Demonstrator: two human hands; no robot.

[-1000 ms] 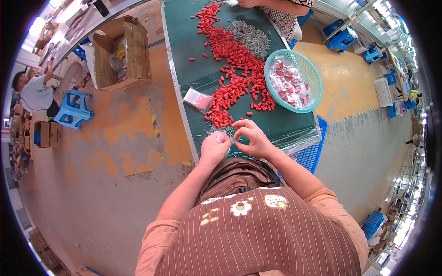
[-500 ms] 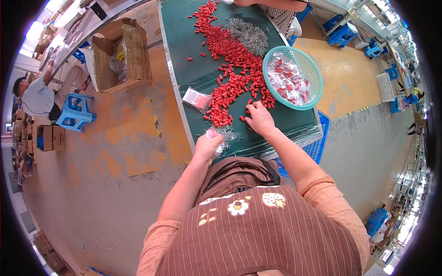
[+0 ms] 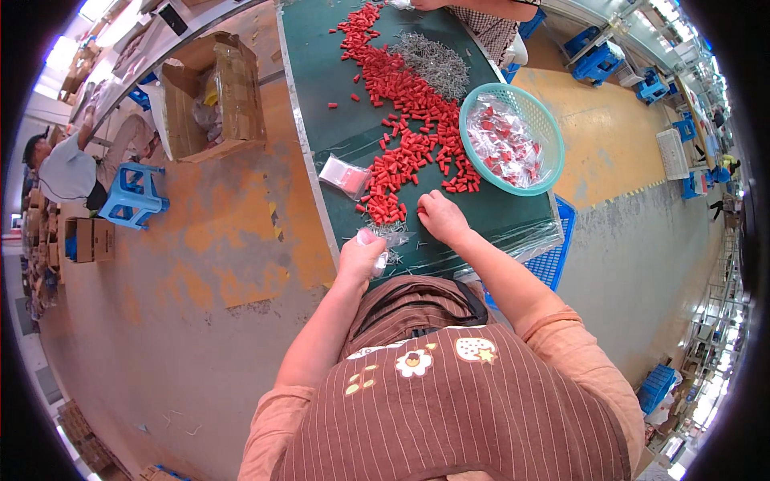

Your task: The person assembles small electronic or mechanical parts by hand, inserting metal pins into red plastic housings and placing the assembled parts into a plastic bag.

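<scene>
My left hand [image 3: 361, 255] is closed around a clear plastic bag [image 3: 393, 238] at the near edge of the green table [image 3: 321, 88]. To its right, my right hand [image 3: 443, 219] pinches a small red plastic cap [image 3: 421, 210], mostly hidden by the fingertips. Just beyond both hands lies a long heap of small red plastic caps [image 3: 409, 148]. A few thin metal screws [image 3: 415, 245] are scattered near the bag. Left of the heap rests a packet of clear bags [image 3: 345, 175].
A turquoise basket [image 3: 559, 144] of filled bags stands at the table's right edge. Behind the caps is a heap of grey screws [image 3: 433, 64]. Another person's arm [image 3: 497, 8] reaches in at the far end. A blue crate [image 3: 553, 256] sits below the table.
My right hand has drawn back from the heap toward me and left, its fingers closing on a red cap. My left hand stays almost in place with the bag.
</scene>
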